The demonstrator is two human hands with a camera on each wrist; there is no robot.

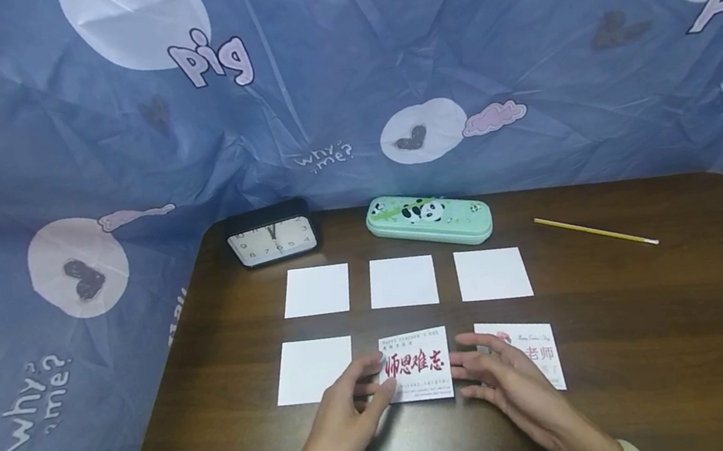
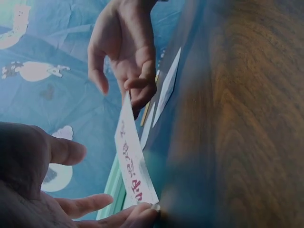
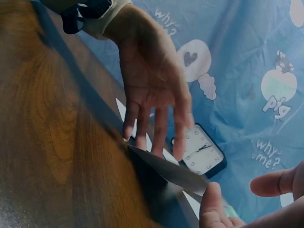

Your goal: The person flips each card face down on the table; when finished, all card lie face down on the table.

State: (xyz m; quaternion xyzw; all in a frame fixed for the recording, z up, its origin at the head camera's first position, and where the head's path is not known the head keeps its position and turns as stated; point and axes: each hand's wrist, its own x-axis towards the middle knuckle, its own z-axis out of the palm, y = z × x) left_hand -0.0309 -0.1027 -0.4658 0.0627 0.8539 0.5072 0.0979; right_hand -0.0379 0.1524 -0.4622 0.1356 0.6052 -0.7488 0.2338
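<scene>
A white card (image 1: 416,365) with red Chinese lettering is between my two hands, tilted above the wooden tabletop in the wrist views. My left hand (image 1: 350,410) meets its left edge with the fingertips, fingers extended. At the opposite edge, my right hand (image 1: 515,389) touches it with its fingertips, thumb apart from the card in the left wrist view. A second printed card (image 1: 550,361) lies partly hidden behind my right hand. Beside my left hand lies a blank white card (image 1: 309,370). The lettered card (image 3: 173,172) shows only its shadowed back in the right wrist view.
Behind, a row holds three blank cards: left (image 1: 317,290), middle (image 1: 402,282) and right (image 1: 493,274). Farther back stand a black clock (image 1: 273,235) and a green panda pencil case (image 1: 429,220). A yellow pencil (image 1: 594,231) lies right. A blue printed cloth (image 1: 324,67) hangs behind the table.
</scene>
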